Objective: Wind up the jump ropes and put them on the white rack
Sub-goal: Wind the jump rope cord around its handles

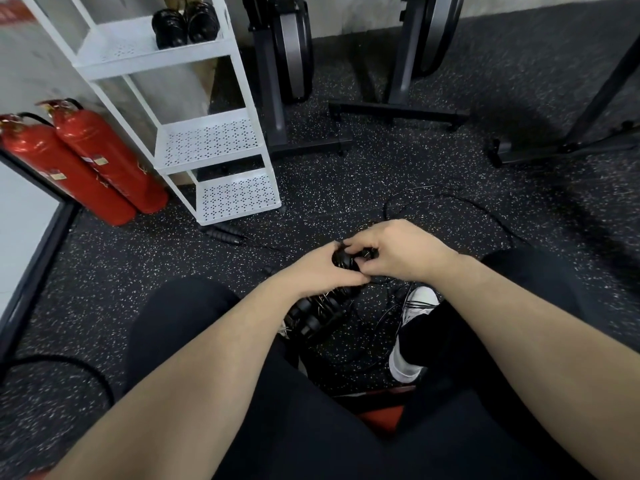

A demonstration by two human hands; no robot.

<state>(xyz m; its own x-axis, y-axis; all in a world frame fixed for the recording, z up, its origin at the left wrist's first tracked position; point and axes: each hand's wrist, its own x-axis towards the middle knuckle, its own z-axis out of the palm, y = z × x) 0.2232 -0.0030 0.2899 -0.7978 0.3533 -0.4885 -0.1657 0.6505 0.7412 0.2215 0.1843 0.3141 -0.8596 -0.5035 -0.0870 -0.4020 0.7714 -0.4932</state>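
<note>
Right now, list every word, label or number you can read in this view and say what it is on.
No text here can be read.
Small label patches on the two red fire extinguishers: too small and blurred.
Red sign at the top left corner of the wall: cut off and blurred.
White rack: no markings visible.

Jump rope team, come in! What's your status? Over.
Both hands, left and right, grip one rope bundle. Two wound ropes on the rack. Loose rope and cord tangle on the floor.

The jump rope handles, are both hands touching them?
Touching. The head view shows the left hand and right hand both curled round the black jump rope handles.
</note>
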